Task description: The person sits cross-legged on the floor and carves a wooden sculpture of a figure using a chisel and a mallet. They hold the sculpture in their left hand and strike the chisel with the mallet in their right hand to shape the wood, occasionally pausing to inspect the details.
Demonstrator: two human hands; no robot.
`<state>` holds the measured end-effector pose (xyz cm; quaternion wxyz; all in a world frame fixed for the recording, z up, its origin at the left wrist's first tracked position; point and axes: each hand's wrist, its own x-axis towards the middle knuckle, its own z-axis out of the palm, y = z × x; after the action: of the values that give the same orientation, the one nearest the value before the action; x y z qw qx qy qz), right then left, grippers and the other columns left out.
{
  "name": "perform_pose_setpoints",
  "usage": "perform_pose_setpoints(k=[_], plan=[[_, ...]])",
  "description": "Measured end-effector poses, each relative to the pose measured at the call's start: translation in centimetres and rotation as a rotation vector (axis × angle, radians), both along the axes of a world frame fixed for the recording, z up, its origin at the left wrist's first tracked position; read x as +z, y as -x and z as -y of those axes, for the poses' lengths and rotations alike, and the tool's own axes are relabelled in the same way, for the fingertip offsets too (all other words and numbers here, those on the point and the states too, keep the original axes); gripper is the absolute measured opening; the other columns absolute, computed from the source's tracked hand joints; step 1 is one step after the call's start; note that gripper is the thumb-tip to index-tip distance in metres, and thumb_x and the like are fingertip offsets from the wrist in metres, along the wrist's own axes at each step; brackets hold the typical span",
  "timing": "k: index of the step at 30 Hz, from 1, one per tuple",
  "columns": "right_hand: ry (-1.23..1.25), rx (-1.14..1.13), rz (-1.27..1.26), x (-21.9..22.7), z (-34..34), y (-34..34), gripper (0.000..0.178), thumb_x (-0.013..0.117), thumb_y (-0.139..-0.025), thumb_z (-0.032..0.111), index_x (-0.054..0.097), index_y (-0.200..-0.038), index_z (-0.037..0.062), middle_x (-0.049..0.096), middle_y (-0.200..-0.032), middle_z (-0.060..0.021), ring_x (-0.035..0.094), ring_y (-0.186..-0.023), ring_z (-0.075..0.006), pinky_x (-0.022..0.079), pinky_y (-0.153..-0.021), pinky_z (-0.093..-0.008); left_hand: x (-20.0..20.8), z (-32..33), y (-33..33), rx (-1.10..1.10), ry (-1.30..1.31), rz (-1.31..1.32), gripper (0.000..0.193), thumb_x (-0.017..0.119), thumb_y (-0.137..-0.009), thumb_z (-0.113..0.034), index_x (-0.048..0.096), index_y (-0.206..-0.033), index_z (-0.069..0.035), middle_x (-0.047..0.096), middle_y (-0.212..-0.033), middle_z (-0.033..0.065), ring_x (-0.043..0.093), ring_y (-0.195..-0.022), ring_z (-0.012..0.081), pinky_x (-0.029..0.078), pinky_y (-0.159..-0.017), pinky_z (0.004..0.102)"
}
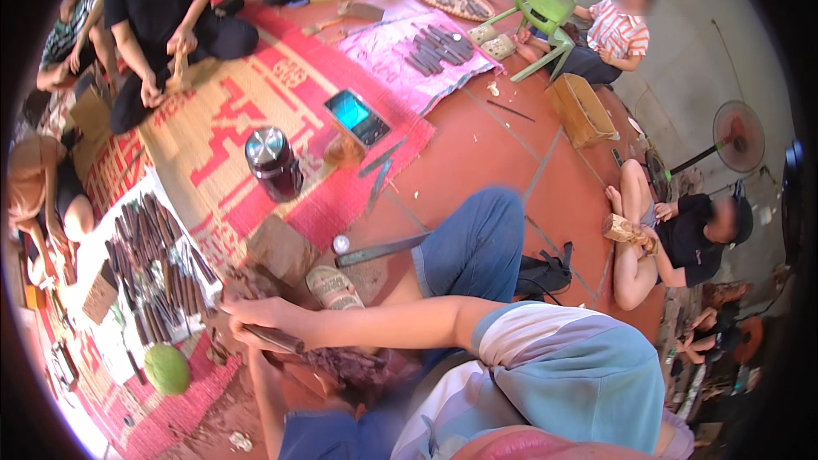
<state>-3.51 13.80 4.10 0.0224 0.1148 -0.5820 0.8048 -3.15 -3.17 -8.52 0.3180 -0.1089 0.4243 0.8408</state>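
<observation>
My right hand (277,317) is closed around a dark rod-like handle (279,340), whose end sticks out beneath the palm. It looks like a carving tool's handle, but its working end is hidden. Just below, my left hand (247,339) is closed, pressed in close to the right one. What it grips, if anything, I cannot make out. A brown wooden block (283,251) rests on the floor just beyond my hands. To their left, several dark-handled carving tools (153,264) lie in rows on a white sheet (204,313).
A thermos (274,166) and a phone (358,117) stand and lie on the red patterned mat (230,123). A green round fruit (167,369) sits at left. A long flat bar (379,250) lies by my knee. Several people sit around; a green chair (545,0) and fan (737,125) stand behind.
</observation>
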Motion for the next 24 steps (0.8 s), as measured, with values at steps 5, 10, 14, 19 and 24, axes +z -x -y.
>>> perform_pose_setpoints(k=[5,10,14,19,24], plan=[[-0.193,-0.069,-0.167,-2.2,-2.7,-4.6,0.01,0.059,-0.089,0.009,0.05,-0.091,0.0039,0.051,-0.08,-0.0045,0.054,-0.076,-0.0134,0.043,-0.091,-0.0303,2.8,-0.4,-4.2,-0.274,-0.244,-0.1,0.059,0.061,-0.086,-0.04,0.043,-0.134,-0.01,0.048,-0.133,0.0047,0.044,-0.124,0.0244,0.033,-0.105,0.0415],[-0.362,-0.104,-0.233,-7.5,-0.1,-6.3,0.012,0.059,-0.088,0.009,0.049,-0.093,0.0076,0.054,-0.097,-0.0079,0.05,-0.11,-0.0195,0.024,-0.109,-0.0375,-0.4,0.6,-6.5,-0.263,-0.289,0.124,0.061,0.062,-0.084,-0.046,0.045,-0.132,-0.012,0.054,-0.126,0.0065,0.051,-0.115,0.026,0.041,-0.098,0.0419],[-0.399,-0.128,-0.231,-8.4,-0.6,-6.5,0.011,0.058,-0.089,0.012,0.05,-0.095,0.0106,0.053,-0.103,-0.0103,0.043,-0.122,-0.0222,0.024,-0.108,-0.0369,0.8,-1.1,-6.6,-0.214,-0.292,0.092,0.054,0.061,-0.086,-0.043,0.048,-0.129,-0.012,0.057,-0.121,0.0069,0.054,-0.112,0.0261,0.042,-0.096,0.0423],[-0.22,-0.086,-0.204,-7.7,-1.9,-5.2,0.013,0.059,-0.087,-0.001,0.05,-0.091,0.0066,0.04,-0.081,-0.0039,0.05,-0.087,-0.0102,0.03,-0.106,-0.0338,1.8,-2.6,-6.4,-0.098,-0.13,0.085,0.048,0.06,-0.088,-0.036,0.049,-0.127,-0.01,0.057,-0.122,0.0064,0.052,-0.112,0.0258,0.039,-0.098,0.0435],[-0.294,-0.248,-0.215,-6.6,-2.8,-5.0,0.018,0.063,-0.087,0.004,0.046,-0.091,0.0038,0.046,-0.081,-0.0051,0.053,-0.114,-0.0217,0.035,-0.103,-0.0347,3.7,-3.3,-5.4,-0.127,-0.012,0.096,0.043,0.06,-0.09,-0.03,0.049,-0.126,-0.01,0.057,-0.121,0.0063,0.053,-0.112,0.0253,0.039,-0.098,0.0459]])
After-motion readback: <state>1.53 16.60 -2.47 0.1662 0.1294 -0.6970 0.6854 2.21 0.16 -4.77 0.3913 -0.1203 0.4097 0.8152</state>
